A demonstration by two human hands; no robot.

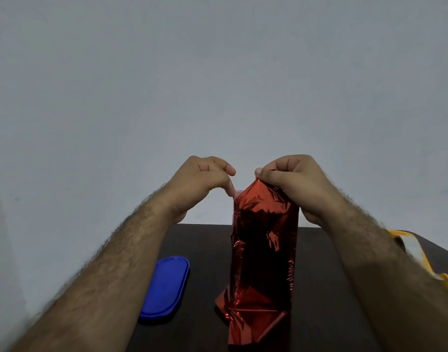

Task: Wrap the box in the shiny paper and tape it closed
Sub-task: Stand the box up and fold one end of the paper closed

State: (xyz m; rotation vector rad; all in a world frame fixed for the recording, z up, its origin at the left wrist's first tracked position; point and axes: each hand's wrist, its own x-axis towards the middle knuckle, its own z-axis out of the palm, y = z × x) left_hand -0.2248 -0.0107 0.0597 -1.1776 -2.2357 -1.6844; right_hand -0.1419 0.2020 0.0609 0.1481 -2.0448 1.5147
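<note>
So the box (pixel 264 250) is standing on end mid-table (pixel 332 275), long axis straight up, fully covered in red shiny paper (pixel 253 318) whose loose folds splay out at its base toward 6 o'clock. My right hand (pixel 291 184) pinches the paper's peak on top, and my left hand (pixel 205 181) has curled fingers touching the top corner at 9 o'clock. Blue lid (pixel 165 285) lies flat at 9 o'clock.

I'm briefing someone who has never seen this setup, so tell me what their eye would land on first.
The shiny red paper stands out first, wrapped around a tall upright box at the middle of the dark table, its lower end loose and crumpled. At its top, the right hand pinches a folded flap while the left hand touches the top corner. A bright blue lid lies flat on the table to the left.
</note>
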